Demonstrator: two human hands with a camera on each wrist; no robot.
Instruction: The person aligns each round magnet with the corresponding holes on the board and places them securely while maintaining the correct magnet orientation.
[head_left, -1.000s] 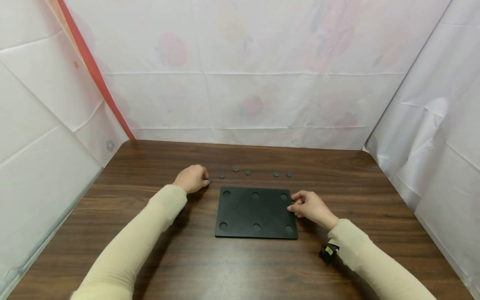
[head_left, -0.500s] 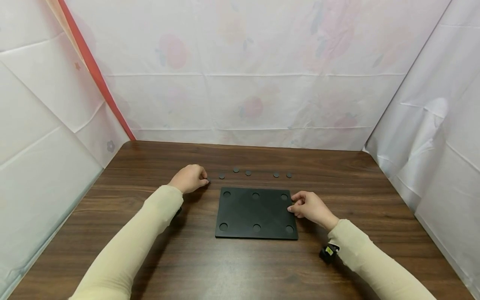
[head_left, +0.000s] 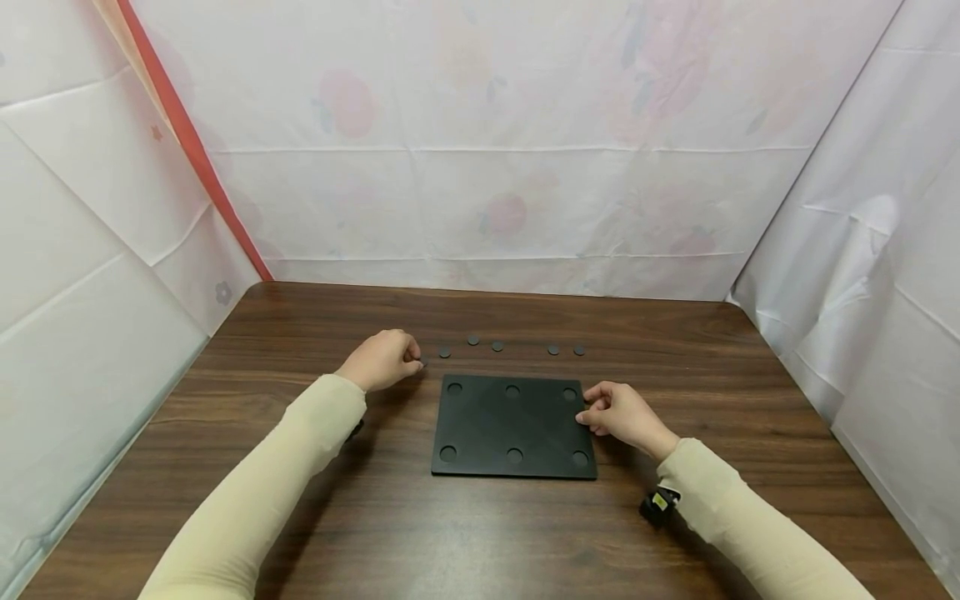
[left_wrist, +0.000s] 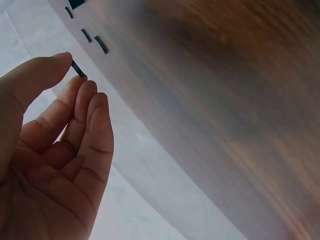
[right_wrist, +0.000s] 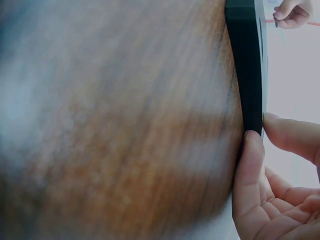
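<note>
Left hand: the left hand [head_left: 381, 360] is over the table, just beyond the far left corner of the board, and it holds one small dark disc [left_wrist: 77, 69]
Left fingers: the thumb and the first finger pinch this disc at opposite ends of its rim, and the other fingers lie bent next to them
Held disc: it is to the left of the other discs; I cannot tell whether it touches the table
Right hand: the right hand [head_left: 624, 417] is at the right edge of the board, towards the far corner
Right fingers: the thumb and a finger pinch the edge of the board between them
Board: the black board [head_left: 517, 425] lies flat in the middle of the table, with six round hollows [head_left: 514, 456], three along the far side and three along the near side
Loose discs: five discs [head_left: 497, 346] lie on the table at the far side of the board, three to the left and two to the right, with a wider gap between these groups
Table: brown table [head_left: 480, 542] with wood grain
Sleeves: both arms wear pale yellow sleeves [head_left: 262, 492]
Cloth: white cloth [head_left: 450, 125] with faint pink prints hangs behind the far edge, and a red strip [head_left: 180, 125] runs down at the left
</note>
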